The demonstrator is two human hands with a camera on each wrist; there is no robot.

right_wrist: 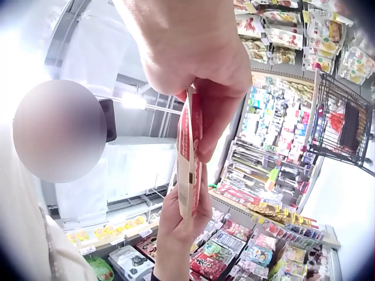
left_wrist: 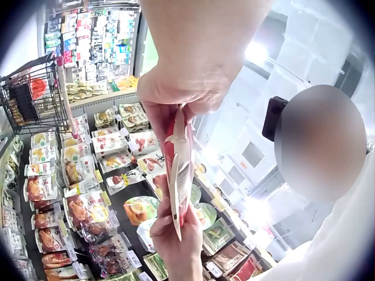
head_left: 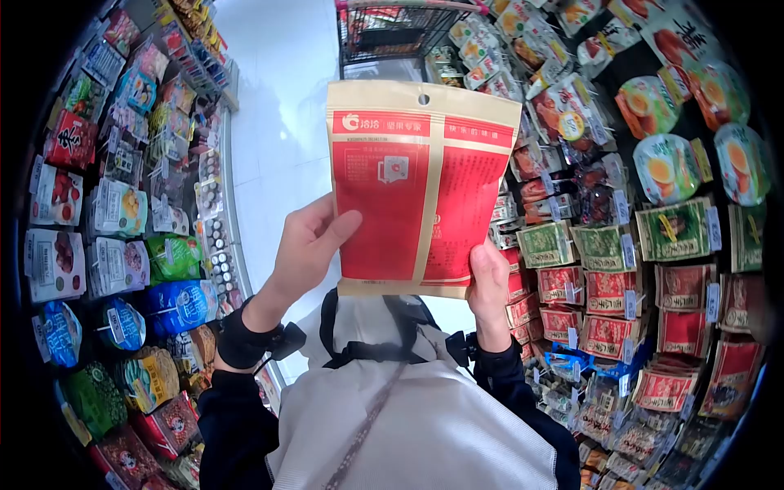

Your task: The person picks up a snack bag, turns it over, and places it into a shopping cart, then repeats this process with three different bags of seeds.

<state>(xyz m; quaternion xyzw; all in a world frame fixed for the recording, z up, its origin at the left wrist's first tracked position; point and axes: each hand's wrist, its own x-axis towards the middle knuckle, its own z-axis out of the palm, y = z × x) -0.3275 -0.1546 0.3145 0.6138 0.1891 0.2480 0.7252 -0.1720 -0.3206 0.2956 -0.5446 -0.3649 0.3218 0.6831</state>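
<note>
The two hands are apart, gripping opposite side edges of one red and tan packet point(head_left: 384, 192), which is up between them in front of the body. The left hand point(head_left: 314, 245) has its thumb on the printed red face and its other fingers behind. The right hand point(head_left: 490, 282) pinches the opposite edge near the lower corner, thumb on the front. A round hanging hole is at the packet's far end, and the wrist views show the packet edge-on, slim and slightly bulging.

Beyond the hands, past the far end of the packet, is a black wire shopping cart point(head_left: 396, 37) with a pink handle, on the pale floor point(head_left: 269, 122). To the left of the left hand, a shelf holds blue bags point(head_left: 175, 306) and a bright green bag point(head_left: 174, 257). To the right of the right hand hang rows of red packets point(head_left: 614, 290), with green packets point(head_left: 674, 231) just above.
</note>
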